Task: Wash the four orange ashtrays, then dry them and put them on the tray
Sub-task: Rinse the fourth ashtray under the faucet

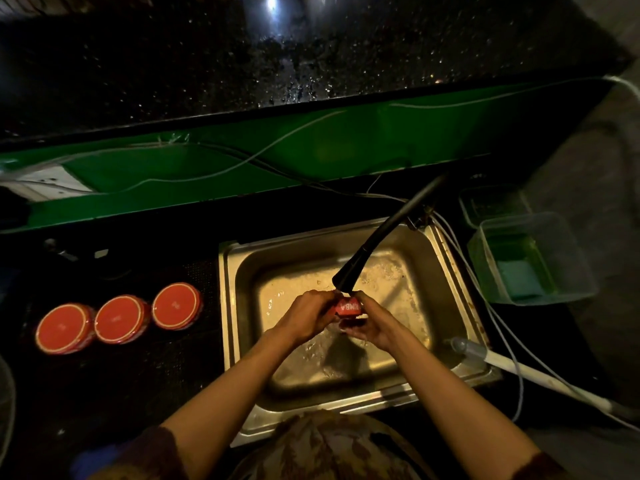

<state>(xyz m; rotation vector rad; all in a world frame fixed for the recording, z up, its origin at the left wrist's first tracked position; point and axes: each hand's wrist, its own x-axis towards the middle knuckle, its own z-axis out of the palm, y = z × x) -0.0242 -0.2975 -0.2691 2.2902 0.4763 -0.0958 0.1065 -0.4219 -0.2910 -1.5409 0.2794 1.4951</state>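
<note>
Both hands over the steel sink (446,271), under the spout end of the black faucet (349,275). Left hand (304,318) curled round the left side of one orange ashtray (348,307); right hand (367,329) cupping it from below and right, fingers bent round it. Ashtray held on edge, side wall with white lettering facing the camera, partly hidden by both hands. Basin floor wet and glistening around the hands; water stream itself not clearly discernible. Three more orange ashtrays in a row on the dark counter (138,375) left of the sink, flat orange faces up: far-left ashtray (64,328), middle ashtray (120,318), nearest-sink ashtray (176,305); neighbours close together, touching or not cannot be told. Nearest-sink one just beside the sink rim, apart from it. Right of the sink: clear plastic container (533,258) with a greenish interior and a pale blue block inside; second clear container (491,204) behind it. White cables (460,244) trailing along the right sink edge. Green panel (311,147) behind the counter, speckled black surface (207,64) above it. Patterned sleeves at bottom edge. Lighting dim.
</note>
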